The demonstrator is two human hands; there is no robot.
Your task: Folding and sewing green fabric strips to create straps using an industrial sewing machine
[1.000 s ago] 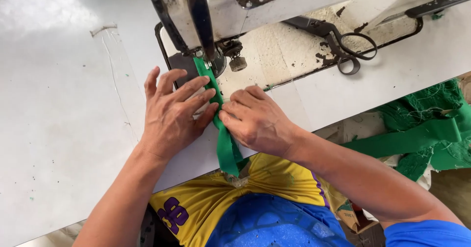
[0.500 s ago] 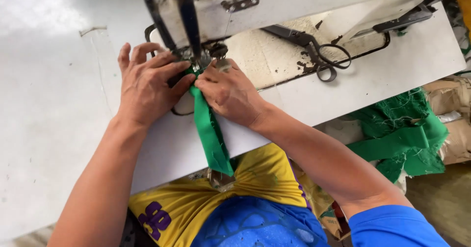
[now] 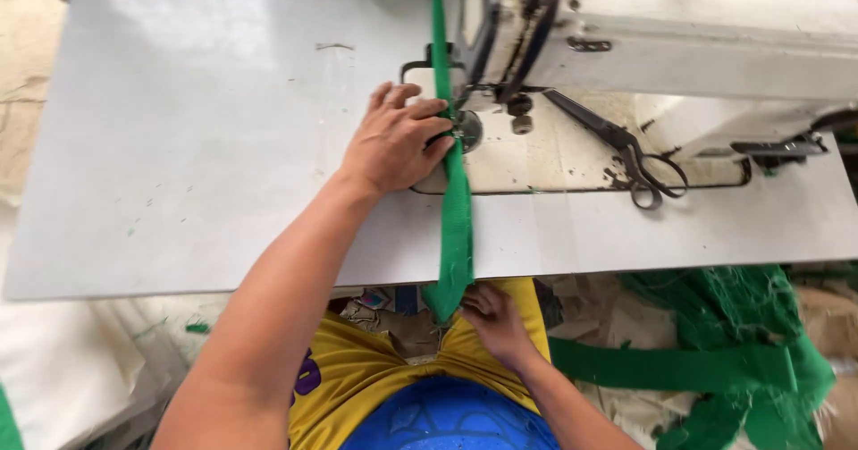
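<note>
Pressing flat on the white table [image 3: 197, 146], the left hand [image 3: 393, 142] lies palm down with its fingers spread, fingertips touching the green strap [image 3: 456, 209] just beside the needle area of the sewing machine [image 3: 679, 30]; it grips nothing, only holds the strap down against the machine bed; the strap runs in a straight line from the far edge of the table, under the machine head, past the left hand and over the near table edge, where its lower end hangs in front of the yellow shirt [image 3: 357, 370]; the right hand [image 3: 496, 320] sits below the table edge at that hanging end, fingers curled and touching the strap's tip, though whether they pinch it firmly cannot be told; a pair of dark scissors [image 3: 626, 151] lies on the machine bed to the right of the needle, well apart from both hands; a heap of green netting [image 3: 742, 325] with another green band [image 3: 661, 368] lies lower right, beside the right forearm.
</note>
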